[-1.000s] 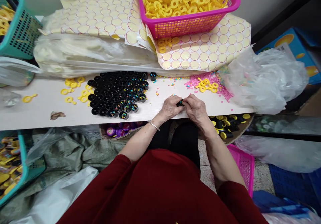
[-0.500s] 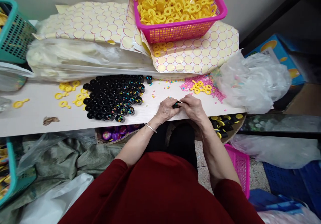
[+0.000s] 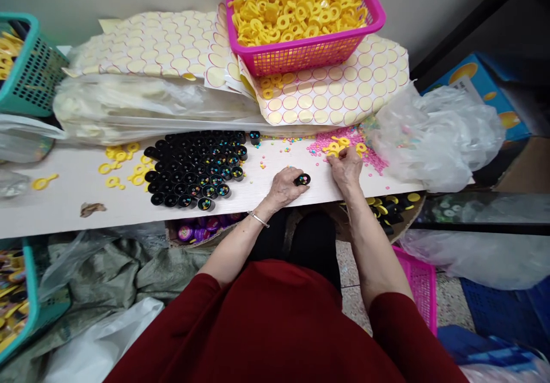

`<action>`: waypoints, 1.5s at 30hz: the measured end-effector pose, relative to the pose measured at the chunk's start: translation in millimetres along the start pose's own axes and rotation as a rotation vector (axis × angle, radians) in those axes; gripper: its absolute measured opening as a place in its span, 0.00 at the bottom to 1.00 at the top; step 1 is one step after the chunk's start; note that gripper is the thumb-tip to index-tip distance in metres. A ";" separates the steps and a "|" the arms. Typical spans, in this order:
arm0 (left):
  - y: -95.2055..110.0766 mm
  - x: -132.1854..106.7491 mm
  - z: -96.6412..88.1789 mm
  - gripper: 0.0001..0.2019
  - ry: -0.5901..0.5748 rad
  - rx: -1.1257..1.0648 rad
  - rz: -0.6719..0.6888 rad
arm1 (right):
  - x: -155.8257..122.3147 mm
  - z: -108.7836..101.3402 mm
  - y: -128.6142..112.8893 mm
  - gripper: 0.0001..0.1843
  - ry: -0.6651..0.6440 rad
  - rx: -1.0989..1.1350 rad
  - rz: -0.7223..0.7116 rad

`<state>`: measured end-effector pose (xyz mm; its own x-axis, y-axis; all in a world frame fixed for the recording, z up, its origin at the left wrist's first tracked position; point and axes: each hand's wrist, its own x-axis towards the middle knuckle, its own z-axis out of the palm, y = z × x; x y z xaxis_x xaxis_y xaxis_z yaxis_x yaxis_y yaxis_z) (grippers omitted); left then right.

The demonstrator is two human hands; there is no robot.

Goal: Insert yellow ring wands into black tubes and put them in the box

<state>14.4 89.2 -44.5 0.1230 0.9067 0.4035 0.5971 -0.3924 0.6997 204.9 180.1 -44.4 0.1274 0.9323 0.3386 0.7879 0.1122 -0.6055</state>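
My left hand (image 3: pixel 285 186) rests on the white table (image 3: pixel 64 200) and grips a small black cup (image 3: pixel 302 179) with coloured beads in it. My right hand (image 3: pixel 346 165) reaches to a cluster of yellow ring pieces (image 3: pixel 344 144) lying on a patch of pink beads (image 3: pixel 368 153); its fingertips close on one of the rings. A block of several black cups (image 3: pixel 195 165), some filled with beads, stands to the left of my hands.
A pink basket (image 3: pixel 309 54) full of yellow rings sits on sticker sheets (image 3: pixel 344 88) at the back. Loose yellow rings (image 3: pixel 124 165) lie left of the cups. Clear plastic bags (image 3: pixel 438 137) are at right, a teal basket (image 3: pixel 30 74) at far left. Assembled pieces (image 3: pixel 391 205) lie below the table's edge.
My right hand left the black cup and moved up and right to the yellow rings. The left hand keeps the cup in place.
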 end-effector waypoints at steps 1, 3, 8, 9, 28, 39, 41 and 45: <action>-0.1 -0.2 0.2 0.07 0.002 -0.003 0.001 | -2.9 -2.6 -2.6 0.09 0.000 0.012 -0.016; -0.5 -0.6 0.9 0.06 0.008 -0.010 0.002 | -11.9 -9.3 -8.3 0.07 0.009 -0.019 -0.084; -0.5 -0.3 1.9 0.07 0.018 -0.019 -0.007 | -42.3 -29.2 -17.5 0.11 -0.187 -0.266 -0.327; -0.2 0.0 1.7 0.07 0.017 -0.016 -0.010 | -47.1 -33.2 -17.6 0.11 -0.225 -0.281 -0.353; 2.8 4.2 -4.2 0.09 -0.049 -0.073 -0.106 | -39.8 -54.1 -19.9 0.10 -0.497 0.066 -0.358; 0.2 1.7 -11.2 0.11 -0.008 -0.301 -0.157 | -70.6 -34.7 -70.3 0.13 -0.365 0.276 -0.292; -1.4 1.3 -12.9 0.15 0.004 -0.384 -0.181 | -71.7 -33.3 -71.6 0.12 -0.360 0.233 -0.310; -1.4 2.3 -15.1 0.14 0.039 -0.476 -0.243 | -72.5 -34.6 -73.0 0.11 -0.374 0.192 -0.342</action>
<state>1.9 89.5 -35.7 -0.0088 0.9772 0.2120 0.1775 -0.2072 0.9621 159.0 92.4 0.2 -0.3681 0.8861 0.2815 0.6177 0.4594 -0.6383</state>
